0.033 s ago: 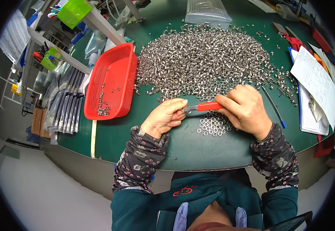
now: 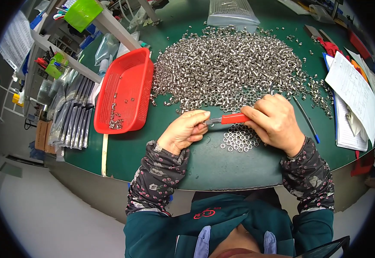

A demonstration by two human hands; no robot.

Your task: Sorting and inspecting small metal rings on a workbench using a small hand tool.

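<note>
My right hand (image 2: 275, 122) is closed around the red handles of a pair of pliers (image 2: 235, 118), whose grey metal jaws point left. The jaws reach the fingertips of my left hand (image 2: 184, 131), where thumb and forefinger pinch a small metal ring (image 2: 205, 123), mostly hidden by the fingers. Just below the pliers, a cluster of loose metal rings (image 2: 240, 139) lies flat on the green table (image 2: 222, 172). Beyond both hands spreads a large heap of short shiny metal rings (image 2: 226, 64).
A red plastic basket (image 2: 146, 94) with a few metal pieces inside stands left of the heap. To the right lie a blue-capped pen (image 2: 310, 122) and papers on a clipboard (image 2: 353, 92). A clear plastic bag (image 2: 232, 15) sits behind the heap; wrapped dark packs (image 2: 73, 116) are at far left.
</note>
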